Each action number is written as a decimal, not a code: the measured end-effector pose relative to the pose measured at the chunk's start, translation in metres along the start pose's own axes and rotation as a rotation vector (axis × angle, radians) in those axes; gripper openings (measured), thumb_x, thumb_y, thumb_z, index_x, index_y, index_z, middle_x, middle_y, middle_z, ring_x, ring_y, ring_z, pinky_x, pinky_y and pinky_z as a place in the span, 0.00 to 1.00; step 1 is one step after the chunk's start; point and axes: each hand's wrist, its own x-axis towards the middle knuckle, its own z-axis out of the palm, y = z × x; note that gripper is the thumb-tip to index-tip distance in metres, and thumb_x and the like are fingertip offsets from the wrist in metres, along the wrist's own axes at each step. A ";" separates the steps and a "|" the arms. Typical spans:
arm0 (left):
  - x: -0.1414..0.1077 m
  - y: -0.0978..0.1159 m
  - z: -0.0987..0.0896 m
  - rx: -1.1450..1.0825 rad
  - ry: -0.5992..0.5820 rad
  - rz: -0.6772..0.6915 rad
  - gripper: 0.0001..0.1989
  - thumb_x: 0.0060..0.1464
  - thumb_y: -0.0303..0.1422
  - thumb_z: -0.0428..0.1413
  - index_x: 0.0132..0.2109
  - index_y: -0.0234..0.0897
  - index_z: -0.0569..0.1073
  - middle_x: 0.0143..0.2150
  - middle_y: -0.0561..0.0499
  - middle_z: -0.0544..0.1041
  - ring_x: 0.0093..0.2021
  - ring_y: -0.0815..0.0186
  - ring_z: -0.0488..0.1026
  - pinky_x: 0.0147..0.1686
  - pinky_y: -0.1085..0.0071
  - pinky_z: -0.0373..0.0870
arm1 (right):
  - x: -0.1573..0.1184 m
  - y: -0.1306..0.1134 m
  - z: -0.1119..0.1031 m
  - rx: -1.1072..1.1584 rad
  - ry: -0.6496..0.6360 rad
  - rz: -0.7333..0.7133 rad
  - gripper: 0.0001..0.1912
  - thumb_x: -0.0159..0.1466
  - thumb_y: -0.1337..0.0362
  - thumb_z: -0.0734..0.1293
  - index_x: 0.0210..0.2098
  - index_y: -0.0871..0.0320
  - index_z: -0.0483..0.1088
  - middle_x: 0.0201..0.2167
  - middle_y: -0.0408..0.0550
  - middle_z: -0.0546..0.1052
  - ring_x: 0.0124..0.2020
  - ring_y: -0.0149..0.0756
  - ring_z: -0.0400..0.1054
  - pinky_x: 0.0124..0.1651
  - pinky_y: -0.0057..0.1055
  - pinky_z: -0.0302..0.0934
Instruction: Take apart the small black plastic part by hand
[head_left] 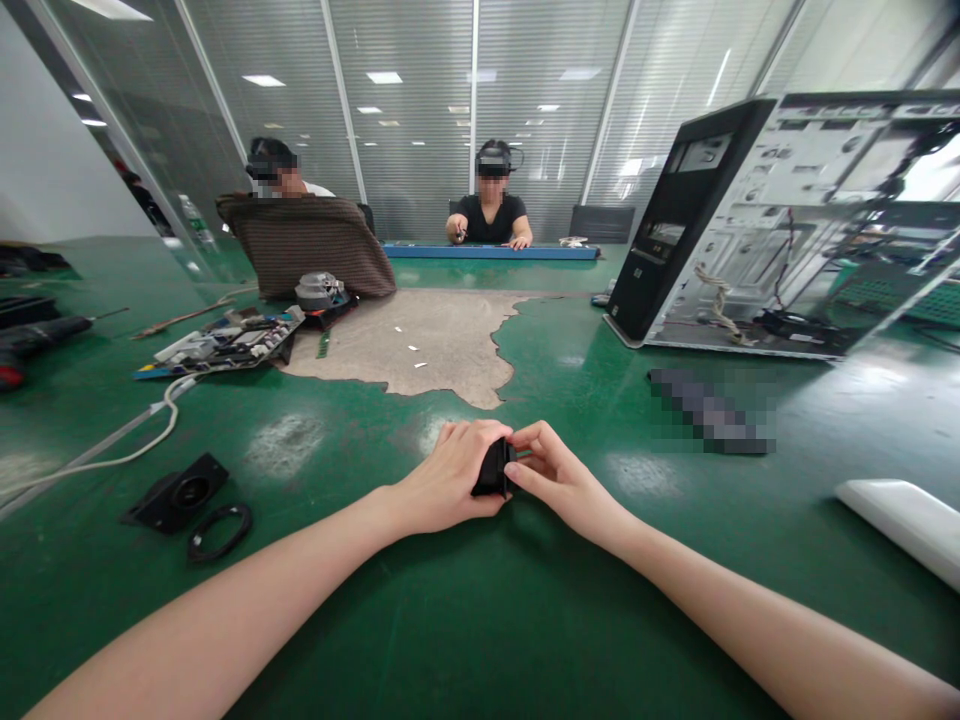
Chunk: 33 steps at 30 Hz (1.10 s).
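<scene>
on the green surface (450,640), straight ahead of the camera, holding a small black part (491,470) between two bare hands. gripped from the left by the left hand (435,480), with fingers over the far side and thumb along the near side, so curled to about the width of the part. pinched at the right edge by the right hand (559,482), with thumb against the edge and fingertips just behind; narrow as well. cannot tell whether lifted slightly or resting on the surface, with so much covered by fingers.

to the left, lying loose: a black square piece (169,505) with a round opening and, just beside it, a black ring (199,549). farther off on that side, a circuit board (225,343) near a torn brown sheet (442,345). over to the right, well apart from the hands, a computer case (667,240).

judging by the grip, looks like a step of close two-handed handling: steadying with the left, working at the edge with the right. cannot tell whether turning, fitting or parting. seems to call next for a firm left hold and light, even pressure from the right fingertips, without tipping the part.
</scene>
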 end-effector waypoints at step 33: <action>-0.001 -0.001 0.001 0.023 -0.003 0.007 0.30 0.47 0.32 0.56 0.54 0.39 0.49 0.52 0.44 0.62 0.49 0.57 0.62 0.47 0.60 0.56 | -0.002 0.000 -0.001 0.033 -0.037 -0.002 0.13 0.56 0.60 0.66 0.36 0.54 0.58 0.33 0.41 0.68 0.36 0.31 0.66 0.40 0.32 0.62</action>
